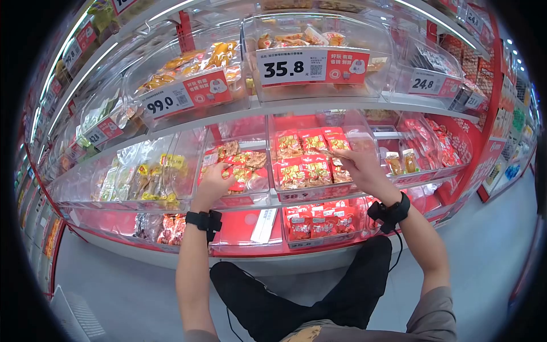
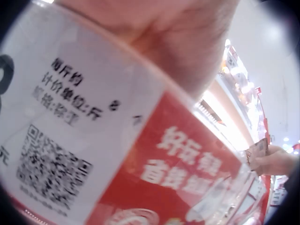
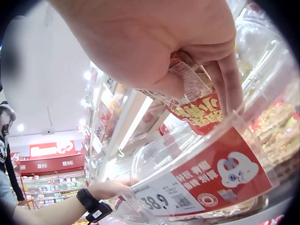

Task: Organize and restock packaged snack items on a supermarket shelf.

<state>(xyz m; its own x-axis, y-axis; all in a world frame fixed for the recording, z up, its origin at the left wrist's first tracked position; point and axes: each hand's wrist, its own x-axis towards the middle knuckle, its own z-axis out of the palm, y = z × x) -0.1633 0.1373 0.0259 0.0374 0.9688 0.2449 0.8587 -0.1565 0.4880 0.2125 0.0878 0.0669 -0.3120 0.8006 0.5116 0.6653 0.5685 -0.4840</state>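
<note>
My right hand (image 1: 354,162) pinches a small red snack packet (image 1: 326,151) above a clear bin (image 1: 312,192) full of red packets (image 1: 307,170). In the right wrist view, thumb and fingers (image 3: 229,79) close round that packet (image 3: 199,101) over the bin's rim, which carries a 38.9 price label (image 3: 164,199). My left hand (image 1: 215,181) reaches into the neighbouring bin (image 1: 242,199) and lies on its red and brown packets (image 1: 242,162); its fingers are hidden. The left wrist view shows only the palm (image 2: 159,33) and a price label (image 2: 93,154) very close.
Shelves of clear bins rise in front, with price tags 99.0 (image 1: 185,97), 35.8 (image 1: 310,66) and 24.8 (image 1: 433,85). A lower shelf holds more red packets (image 1: 319,222). My dark trouser knee (image 1: 342,285) is raised below. Another person (image 3: 7,154) stands in the aisle.
</note>
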